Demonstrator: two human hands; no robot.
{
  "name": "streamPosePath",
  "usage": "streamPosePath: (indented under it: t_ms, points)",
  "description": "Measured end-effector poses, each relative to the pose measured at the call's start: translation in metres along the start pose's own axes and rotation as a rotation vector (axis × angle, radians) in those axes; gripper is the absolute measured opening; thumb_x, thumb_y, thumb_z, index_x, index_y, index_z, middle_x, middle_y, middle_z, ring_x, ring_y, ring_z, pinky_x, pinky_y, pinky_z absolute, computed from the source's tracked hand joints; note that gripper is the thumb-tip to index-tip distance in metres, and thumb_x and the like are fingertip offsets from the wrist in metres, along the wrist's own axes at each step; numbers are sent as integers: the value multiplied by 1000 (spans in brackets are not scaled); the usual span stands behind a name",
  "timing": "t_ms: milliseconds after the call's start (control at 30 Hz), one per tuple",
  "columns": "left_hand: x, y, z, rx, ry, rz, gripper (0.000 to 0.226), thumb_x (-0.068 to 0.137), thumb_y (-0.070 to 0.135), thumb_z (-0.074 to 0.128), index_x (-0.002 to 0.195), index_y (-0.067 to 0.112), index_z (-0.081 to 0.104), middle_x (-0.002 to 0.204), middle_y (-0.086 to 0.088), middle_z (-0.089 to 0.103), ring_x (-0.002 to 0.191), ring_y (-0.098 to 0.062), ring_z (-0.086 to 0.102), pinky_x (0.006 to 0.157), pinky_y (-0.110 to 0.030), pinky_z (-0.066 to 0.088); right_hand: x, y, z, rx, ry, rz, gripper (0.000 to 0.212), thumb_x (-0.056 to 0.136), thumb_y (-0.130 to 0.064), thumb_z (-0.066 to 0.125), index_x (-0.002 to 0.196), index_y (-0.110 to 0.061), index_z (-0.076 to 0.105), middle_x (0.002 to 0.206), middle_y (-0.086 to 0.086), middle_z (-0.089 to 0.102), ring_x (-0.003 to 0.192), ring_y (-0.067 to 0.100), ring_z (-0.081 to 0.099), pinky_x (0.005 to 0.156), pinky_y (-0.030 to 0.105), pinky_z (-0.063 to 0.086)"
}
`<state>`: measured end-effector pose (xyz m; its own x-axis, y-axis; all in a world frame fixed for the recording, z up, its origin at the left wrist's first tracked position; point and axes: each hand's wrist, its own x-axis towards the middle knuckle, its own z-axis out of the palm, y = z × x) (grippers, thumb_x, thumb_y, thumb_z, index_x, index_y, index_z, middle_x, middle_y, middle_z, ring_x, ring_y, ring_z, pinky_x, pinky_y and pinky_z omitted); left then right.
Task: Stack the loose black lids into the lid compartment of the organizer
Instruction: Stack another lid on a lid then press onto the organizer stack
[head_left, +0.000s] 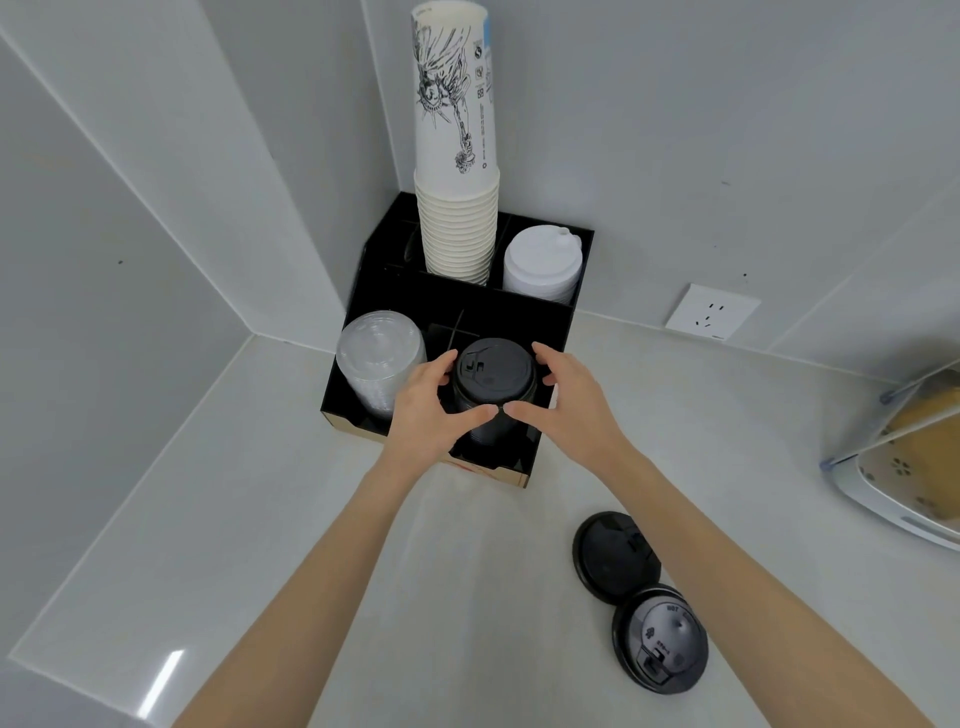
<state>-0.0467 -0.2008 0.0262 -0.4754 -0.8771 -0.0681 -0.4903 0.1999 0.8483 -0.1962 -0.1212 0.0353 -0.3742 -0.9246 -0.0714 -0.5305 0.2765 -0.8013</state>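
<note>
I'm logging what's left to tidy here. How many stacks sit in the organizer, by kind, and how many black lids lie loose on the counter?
Black lid stack, held by both hands: 1
Clear lid stack: 1
White lid stack: 1
Paper cup stack: 1
Loose black lids on the counter: 2
Total: 6

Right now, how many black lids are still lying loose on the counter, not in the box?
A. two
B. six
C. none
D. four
A: two loose black lids sit on the counter near the right arm, the far lid and the near lid overlapping it, while both hands hold the black lid stack at the organizer.
</note>
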Motion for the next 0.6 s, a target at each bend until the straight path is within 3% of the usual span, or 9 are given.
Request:
streamPosePath:
  t_ms: [133, 267, 500, 600]
  points:
    - [-8, 3, -2, 6, 0, 17, 77, 66, 25, 77, 132, 17, 37, 134, -6, 46, 121, -20, 45, 103, -41, 41, -10, 0, -7, 40, 3, -4, 72, 77, -26, 69, 138, -18, 30, 139, 6, 42, 113, 18, 46, 84, 26, 38]
    - [-18, 4, -1, 30, 15, 22, 79, 65, 29, 78, 132, 19, 36, 135, -5, 44, 124, -19, 42, 106, -43, 39, -24, 5, -16, 40, 17, -29, 67, 78, -25, 68, 135, -19, 33, 135, 5, 47, 104, 12, 44, 88, 27, 38]
    - [-50, 13, 14, 32, 54, 63, 79, 64, 31, 78, 130, 22, 37, 134, -4, 40, 125, -19, 38, 108, -44, 36, -57, 16, -37, 77, 75, -17, 57, 82, -26, 64, 132, -22, 39, 124, 1, 56, 106, 13, 51, 88, 24, 34]
    - [-66, 20, 24, 30, 41, 90, 77, 65, 29, 78, 130, 21, 38, 131, -4, 41, 123, -18, 39, 105, -37, 37, -71, 21, -44, 79, 100, -15, 52, 83, -26, 63, 130, -22, 42, 119, 0, 59, 107, 14, 52, 89, 25, 35]
